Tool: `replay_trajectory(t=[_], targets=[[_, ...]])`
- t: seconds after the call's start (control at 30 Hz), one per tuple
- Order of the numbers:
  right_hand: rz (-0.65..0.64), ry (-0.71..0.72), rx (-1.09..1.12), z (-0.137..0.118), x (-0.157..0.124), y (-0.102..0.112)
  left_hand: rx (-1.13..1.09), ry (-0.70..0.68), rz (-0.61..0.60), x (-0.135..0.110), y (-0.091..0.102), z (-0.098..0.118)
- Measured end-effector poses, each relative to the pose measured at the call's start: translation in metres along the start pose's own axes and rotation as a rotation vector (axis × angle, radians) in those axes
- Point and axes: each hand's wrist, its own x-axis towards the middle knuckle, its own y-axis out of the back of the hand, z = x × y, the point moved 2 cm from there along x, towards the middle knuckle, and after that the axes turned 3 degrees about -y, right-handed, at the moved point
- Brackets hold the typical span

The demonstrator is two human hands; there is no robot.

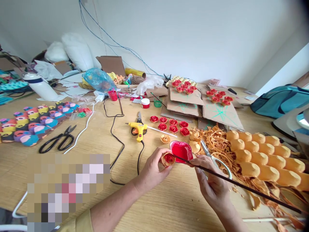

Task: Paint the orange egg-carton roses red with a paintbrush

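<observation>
My left hand pinches a small paper rose, orange on its outer petals and red at the centre. In my right hand is a long dark paintbrush, its tip at the rose. Just behind the rose sits a dish of red paint. One unpainted orange rose lies beyond my left hand, and several red roses stand in two rows behind it. White-handled scissors lie by my right hand, partly hidden by it.
A yellow glue gun rests left of the roses, its black cord trailing forward. Orange egg trays and paper scraps spread on the right. Cardboard sheets carry more red roses. Black-handled scissors and a painted tray lie left.
</observation>
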Motion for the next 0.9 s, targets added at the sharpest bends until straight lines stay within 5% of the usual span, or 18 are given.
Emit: replay_trajectory(t=[0.5, 0.9], targets=[[0.038, -0.017, -0.161, 0.011, 0.001, 0.006, -0.133, 0.139, 0.107, 0.002, 0.0, -0.007], [-0.055, 0.013, -0.279, 0.02, 0.0, -0.001, -0.089, 0.148, 0.13, 0.001, -0.001, -0.01]])
